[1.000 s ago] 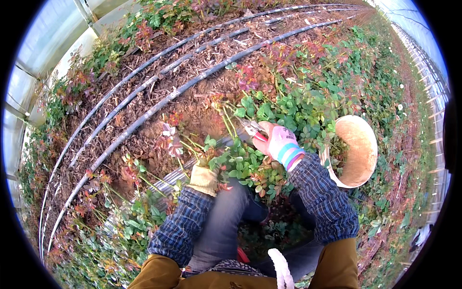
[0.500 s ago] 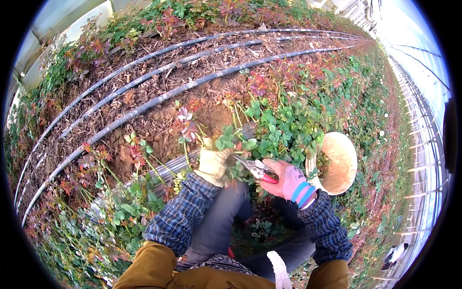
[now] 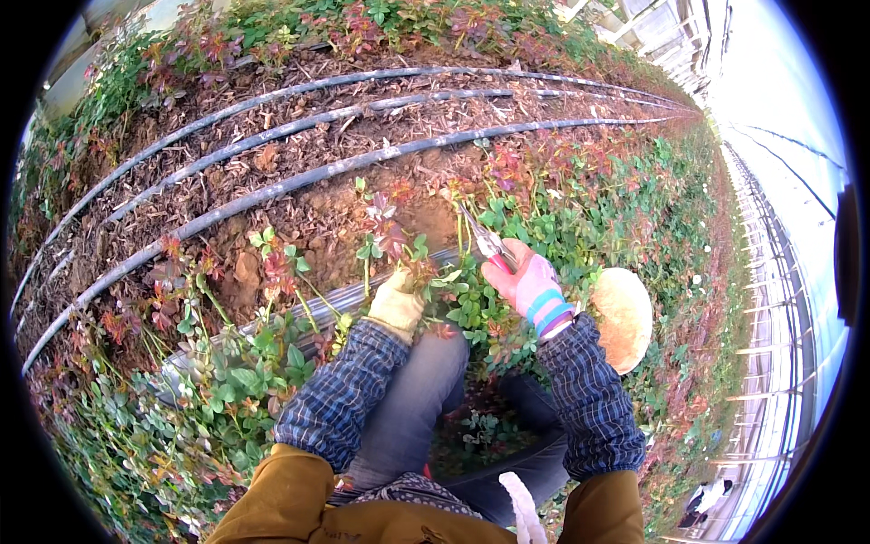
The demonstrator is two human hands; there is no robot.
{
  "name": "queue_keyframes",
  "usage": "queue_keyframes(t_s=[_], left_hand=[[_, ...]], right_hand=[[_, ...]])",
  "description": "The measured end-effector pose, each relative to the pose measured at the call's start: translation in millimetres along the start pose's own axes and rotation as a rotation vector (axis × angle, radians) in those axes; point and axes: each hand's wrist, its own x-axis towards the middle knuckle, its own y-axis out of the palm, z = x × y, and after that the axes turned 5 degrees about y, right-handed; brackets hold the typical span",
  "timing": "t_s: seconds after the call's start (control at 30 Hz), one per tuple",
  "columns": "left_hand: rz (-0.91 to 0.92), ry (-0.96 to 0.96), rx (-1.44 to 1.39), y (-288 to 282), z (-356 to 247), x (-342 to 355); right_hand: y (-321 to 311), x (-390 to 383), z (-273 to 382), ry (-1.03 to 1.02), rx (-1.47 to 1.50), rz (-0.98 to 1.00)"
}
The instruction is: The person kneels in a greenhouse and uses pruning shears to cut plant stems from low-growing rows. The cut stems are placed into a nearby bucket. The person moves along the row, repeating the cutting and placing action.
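Note:
My left hand (image 3: 397,304), in a cream glove, is closed round a small bunch of leafy stems (image 3: 440,281) above my knee. In a pink glove with a striped cuff, my right hand (image 3: 531,286) grips red-handled pruning shears (image 3: 490,244). Their blades point up and left, close to upright green stems (image 3: 464,238) at the edge of the bed. I cannot make out whether the blades touch a stem. Reddish young leaves (image 3: 385,222) stand just beyond my left hand.
A pale round container (image 3: 625,322) sits among the plants right of my right forearm. Three dark hoses (image 3: 299,179) run along the mulched soil (image 3: 362,136). Dense leafy plants (image 3: 245,390) spread at left. A striped strip (image 3: 340,308) edges the bed.
My right hand has moved the shears up and away from my left hand, toward the upright stems. The left hand still holds its bunch. The view has shifted slightly.

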Motion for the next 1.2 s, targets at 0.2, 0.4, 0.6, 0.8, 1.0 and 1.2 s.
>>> queue_keyframes(t_s=[0.2, 0.4, 0.6, 0.8, 1.0, 1.2], left_hand=[[0.023, -0.009, 0.021, -11, -7, 1], [-0.012, -0.046, 0.039, 20, -7, -11], [0.021, -0.090, -0.065, 22, -7, -8], [0.098, -0.034, -0.190, -7, -2, 6], [0.146, 0.360, 1.314, 14, -4, -8], [0.143, 0.184, 0.664, -6, -3, 4]], right_hand=[[-11, 20, 38, 0.020, -0.184, 0.035], [19, 19, 37, 0.511, 0.785, 0.341], [50, 4, 53, 0.600, 1.334, 0.433], [73, 14, 68, 0.685, 1.542, 0.413], [97, 27, 78, 0.734, 1.640, 0.342], [99, 31, 77, 0.731, 1.429, 0.294]])
